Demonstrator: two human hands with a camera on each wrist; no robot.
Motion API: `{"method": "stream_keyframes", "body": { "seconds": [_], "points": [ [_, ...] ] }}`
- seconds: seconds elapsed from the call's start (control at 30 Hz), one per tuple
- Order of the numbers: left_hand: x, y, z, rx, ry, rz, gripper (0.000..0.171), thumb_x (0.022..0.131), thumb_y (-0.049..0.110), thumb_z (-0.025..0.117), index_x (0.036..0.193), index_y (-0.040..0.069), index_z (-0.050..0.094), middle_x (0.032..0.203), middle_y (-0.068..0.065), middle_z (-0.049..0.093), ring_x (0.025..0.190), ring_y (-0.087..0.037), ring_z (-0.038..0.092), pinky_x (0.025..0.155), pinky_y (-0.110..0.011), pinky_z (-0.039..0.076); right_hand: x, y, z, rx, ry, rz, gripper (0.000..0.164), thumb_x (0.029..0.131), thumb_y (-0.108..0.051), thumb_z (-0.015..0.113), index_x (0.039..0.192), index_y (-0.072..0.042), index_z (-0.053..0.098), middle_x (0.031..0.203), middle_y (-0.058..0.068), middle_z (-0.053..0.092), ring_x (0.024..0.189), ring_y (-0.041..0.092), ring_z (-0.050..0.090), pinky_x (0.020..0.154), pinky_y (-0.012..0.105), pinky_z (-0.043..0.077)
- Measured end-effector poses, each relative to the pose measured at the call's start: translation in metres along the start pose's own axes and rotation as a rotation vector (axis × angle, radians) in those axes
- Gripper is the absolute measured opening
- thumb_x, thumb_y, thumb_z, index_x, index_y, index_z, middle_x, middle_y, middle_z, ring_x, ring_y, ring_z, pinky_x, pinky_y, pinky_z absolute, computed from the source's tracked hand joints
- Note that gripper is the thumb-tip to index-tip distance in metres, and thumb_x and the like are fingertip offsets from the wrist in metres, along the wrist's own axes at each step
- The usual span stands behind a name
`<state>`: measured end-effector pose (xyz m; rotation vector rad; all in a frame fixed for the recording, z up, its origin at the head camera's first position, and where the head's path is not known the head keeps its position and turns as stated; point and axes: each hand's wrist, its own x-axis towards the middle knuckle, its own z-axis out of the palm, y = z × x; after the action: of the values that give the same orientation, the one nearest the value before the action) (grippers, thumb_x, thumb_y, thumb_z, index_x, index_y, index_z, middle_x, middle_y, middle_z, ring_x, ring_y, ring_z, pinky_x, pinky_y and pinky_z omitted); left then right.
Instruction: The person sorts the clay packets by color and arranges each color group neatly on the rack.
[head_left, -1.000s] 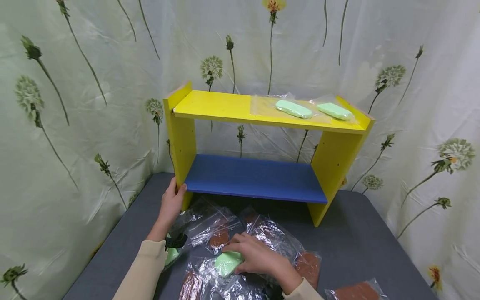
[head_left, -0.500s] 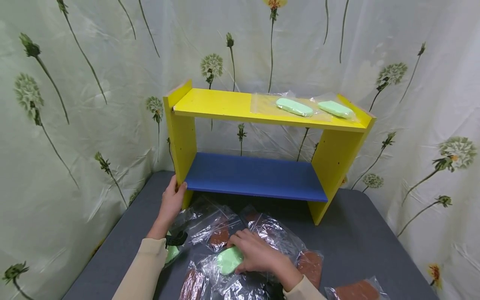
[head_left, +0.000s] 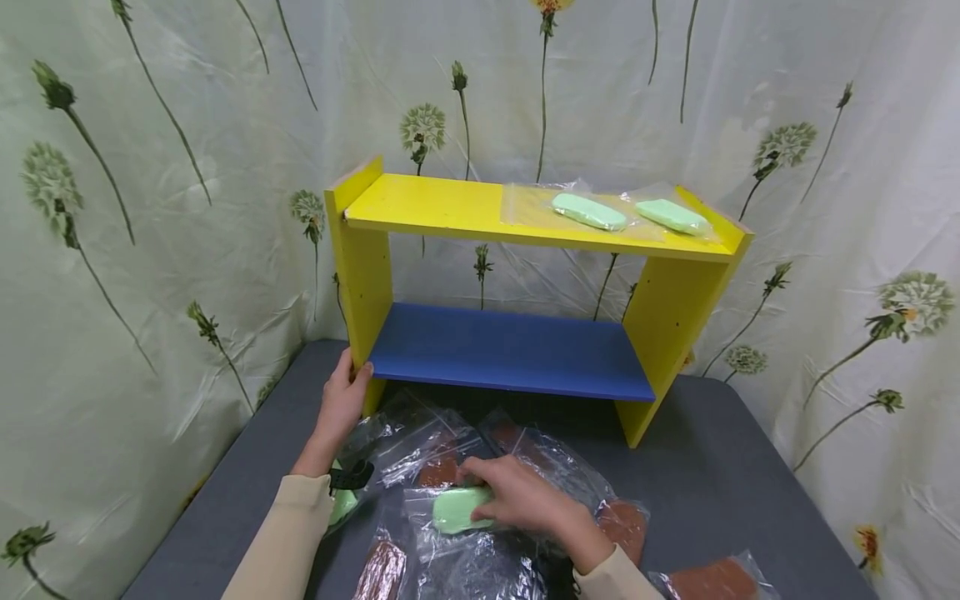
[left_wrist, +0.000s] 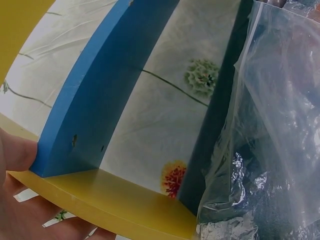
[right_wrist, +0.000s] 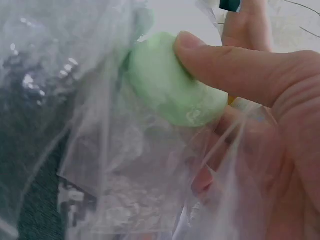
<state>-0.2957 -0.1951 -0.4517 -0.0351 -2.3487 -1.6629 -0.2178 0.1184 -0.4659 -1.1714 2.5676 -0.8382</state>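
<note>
My left hand [head_left: 339, 407] grips the left side panel of a yellow shelf unit [head_left: 362, 279]. In the left wrist view the thumb [left_wrist: 17, 152] presses by the corner of the blue board [left_wrist: 80, 95], with fingers behind the panel. Over the pile of plastic bags, my right hand [head_left: 528, 498] pinches a pale green rounded bar [head_left: 454, 511] in a clear zip bag [head_left: 427, 533]. The right wrist view has the thumb on top of the bar [right_wrist: 160, 82], fingers beneath and partly hidden by plastic. Two similar green bars [head_left: 588, 212] lie in bags on the top shelf.
Bagged brown slabs lie on the dark grey table [head_left: 750, 483]: one slab [head_left: 622, 527] right of the right hand, another [head_left: 712, 581] near the front. A bagged green piece [head_left: 342, 505] lies under the left wrist. A floral curtain [head_left: 187, 167] hangs behind.
The right hand has raised the green bar slightly and turned it more level, drawing its bag along. The left hand keeps its grip on the shelf unit.
</note>
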Motion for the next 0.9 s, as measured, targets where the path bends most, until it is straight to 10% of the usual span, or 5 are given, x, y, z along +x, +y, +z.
{"method": "stream_keyframes", "body": {
  "seconds": [0.53,0.9],
  "points": [
    [-0.001,0.001,-0.003,0.001,-0.002,0.009,0.051,0.108,0.039,0.043,0.153,0.017,0.033,0.133,-0.019,0.051,0.116,-0.045,0.051,0.094,-0.054,0.043,-0.004,-0.015,-0.016,-0.05,0.106,-0.086,0.022,0.086,-0.022,0.081,0.104,-0.024,0.069,0.093,-0.018,0.068,0.075,-0.005,0.058,0.068,0.016,0.049],
    [0.001,-0.003,-0.002,0.004,-0.004,0.009,0.052,0.108,0.041,0.043,0.154,0.019,0.033,0.133,-0.019,0.052,0.114,-0.045,0.052,0.091,-0.052,0.043,-0.011,-0.032,-0.033,-0.051,0.351,-0.148,0.03,0.085,-0.02,0.082,0.108,-0.027,0.065,0.097,-0.016,0.069,0.081,0.002,0.061,0.074,0.027,0.049]
  ]
}}
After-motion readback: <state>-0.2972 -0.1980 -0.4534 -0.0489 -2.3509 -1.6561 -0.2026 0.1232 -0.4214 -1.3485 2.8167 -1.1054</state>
